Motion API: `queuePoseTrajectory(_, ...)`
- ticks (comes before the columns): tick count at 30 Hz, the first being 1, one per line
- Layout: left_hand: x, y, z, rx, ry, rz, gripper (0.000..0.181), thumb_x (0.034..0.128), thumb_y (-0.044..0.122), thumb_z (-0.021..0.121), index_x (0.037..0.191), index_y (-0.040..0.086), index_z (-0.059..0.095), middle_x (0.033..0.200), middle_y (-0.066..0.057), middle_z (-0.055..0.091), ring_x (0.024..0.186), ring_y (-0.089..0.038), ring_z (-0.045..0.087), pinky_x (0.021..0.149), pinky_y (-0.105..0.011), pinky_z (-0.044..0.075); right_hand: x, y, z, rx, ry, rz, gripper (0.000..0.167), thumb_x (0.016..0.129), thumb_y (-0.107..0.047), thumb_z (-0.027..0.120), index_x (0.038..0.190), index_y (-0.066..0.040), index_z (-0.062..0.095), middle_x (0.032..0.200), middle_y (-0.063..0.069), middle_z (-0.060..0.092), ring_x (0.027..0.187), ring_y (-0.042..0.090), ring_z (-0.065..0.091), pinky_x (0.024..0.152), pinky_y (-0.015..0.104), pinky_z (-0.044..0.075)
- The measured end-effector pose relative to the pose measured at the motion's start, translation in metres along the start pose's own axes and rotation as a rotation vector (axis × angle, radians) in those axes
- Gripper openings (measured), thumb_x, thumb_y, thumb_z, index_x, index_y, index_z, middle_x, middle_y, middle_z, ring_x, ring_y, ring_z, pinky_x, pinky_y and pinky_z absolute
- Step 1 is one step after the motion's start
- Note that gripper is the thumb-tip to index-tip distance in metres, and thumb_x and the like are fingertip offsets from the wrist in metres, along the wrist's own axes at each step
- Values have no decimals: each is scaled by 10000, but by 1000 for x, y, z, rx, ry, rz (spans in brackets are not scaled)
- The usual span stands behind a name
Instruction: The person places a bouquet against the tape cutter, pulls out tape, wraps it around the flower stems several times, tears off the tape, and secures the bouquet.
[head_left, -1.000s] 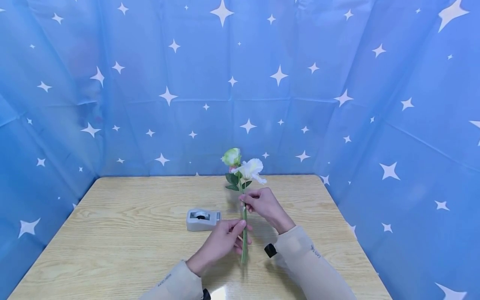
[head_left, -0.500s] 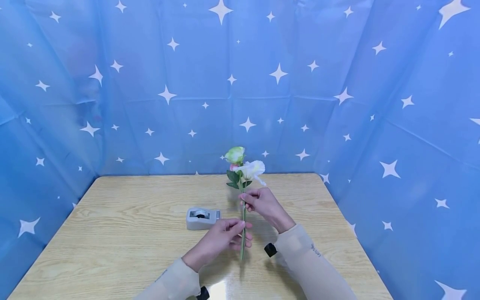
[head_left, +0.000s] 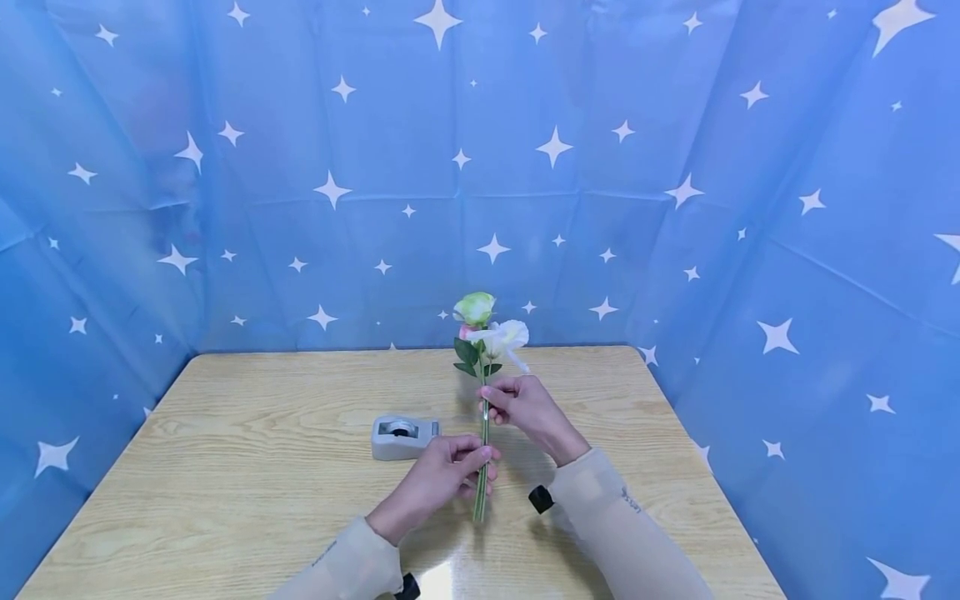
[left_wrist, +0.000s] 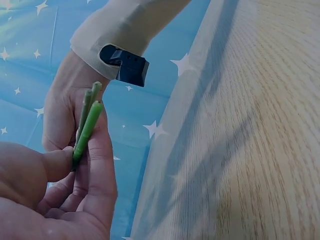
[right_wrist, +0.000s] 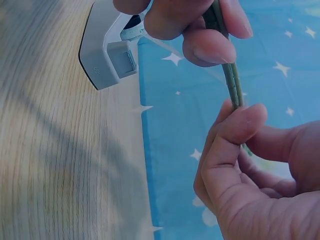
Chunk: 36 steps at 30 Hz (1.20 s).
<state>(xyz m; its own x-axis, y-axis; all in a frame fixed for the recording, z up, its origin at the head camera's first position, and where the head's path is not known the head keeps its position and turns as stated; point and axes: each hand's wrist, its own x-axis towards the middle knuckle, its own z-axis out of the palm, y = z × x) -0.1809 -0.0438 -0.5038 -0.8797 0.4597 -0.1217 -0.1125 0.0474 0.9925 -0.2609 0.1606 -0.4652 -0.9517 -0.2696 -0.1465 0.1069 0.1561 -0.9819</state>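
A small bunch of artificial flowers stands nearly upright above the table, with a pale green bloom (head_left: pixel 475 308), a white bloom (head_left: pixel 504 337) and a partly hidden pink one. My right hand (head_left: pixel 525 408) pinches the green stems (right_wrist: pixel 230 85) just below the leaves (head_left: pixel 466 352). Lower down, my left hand (head_left: pixel 450 471) holds the same stems between thumb and fingers. Three cut stem ends (left_wrist: pixel 91 117) show close together in the left wrist view. Left of the hands, a grey tape dispenser (head_left: pixel 393 450) sits on the table; the left fingers are near it.
The wood-grain table (head_left: pixel 247 467) spreads around the hands. A blue curtain with white stars (head_left: pixel 405 242) hangs behind it and along both sides. A black wrist camera (head_left: pixel 541 500) sticks out from the right cuff, and another (left_wrist: pixel 131 67) shows in the left wrist view.
The lower stems and the left hand have shifted slightly left, while the green bloom has moved a little right, so the bunch stands straighter. The right hand keeps its hold.
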Motion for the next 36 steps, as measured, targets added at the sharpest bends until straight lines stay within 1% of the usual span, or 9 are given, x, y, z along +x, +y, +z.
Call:
queuePoseTrajectory(7,-1,-1,1,22,14,17,380,1220,279,653,1355,-52,783,1090,-151,871,902,-178,856,791,-314,723,-2,0,1,-76,40,1,240,1183,-180,717,1214,10,861,920,30,798,808,117,680,714,217,576)
queuePoseTrajectory(11,-1,-2,2,19,26,30,351,1212,260,671,1307,-53,800,1050,-136,872,881,-179,853,786,-304,728,-5,-3,4,-120,80,-8,245,1170,-226,749,1189,-18,878,911,45,812,792,124,700,710,217,589)
queuePoseTrajectory(15,-1,-2,3,30,46,52,328,1195,249,701,1240,-55,815,1045,-202,868,861,-202,855,764,-292,724,-8,-6,7,-192,132,-30,252,1156,-255,774,1127,-34,893,900,94,835,772,130,723,698,226,612)
queuePoseTrajectory(18,0,-3,4,73,58,91,304,1190,236,710,1183,-43,830,1036,-252,859,874,-304,869,743,-328,734,-10,-8,10,-248,168,-42,237,1144,-257,792,1101,-52,901,883,110,834,764,142,741,709,261,649)
queuePoseTrajectory(23,2,-4,4,186,84,158,288,1189,227,712,1128,-23,842,1001,-266,857,863,-358,867,731,-459,742,-13,-12,13,-320,192,-47,200,1126,-229,817,1085,-51,899,856,134,825,797,300,805,720,315,695)
queuePoseTrajectory(27,1,-4,5,219,103,181,279,1184,190,714,1125,-53,836,1002,-296,845,823,-313,864,719,-435,742,-16,-17,15,-381,200,-37,209,1111,-212,836,1109,-10,891,865,151,843,770,284,824,736,376,733)
queuePoseTrajectory(30,-1,-4,6,228,113,188,269,1179,160,715,1135,-80,829,999,-294,843,778,-215,849,722,-460,742,-18,-19,17,-425,206,-25,203,1100,-218,852,1081,-19,893,879,167,857,765,290,837,745,404,741)
queuePoseTrajectory(32,-1,-4,6,248,125,188,255,1174,154,720,1133,-68,837,998,-282,848,749,-136,825,725,-491,737,-19,-20,17,-455,210,-20,199,1090,-226,866,1023,-40,895,859,164,856,778,320,848,720,377,725)
queuePoseTrajectory(36,0,-6,6,306,156,197,226,1167,156,734,1116,-24,861,986,-240,862,712,-76,791,706,-516,727,-20,-21,19,-497,220,-12,228,1073,-252,889,960,-55,901,770,90,835,724,259,829,693,304,675)
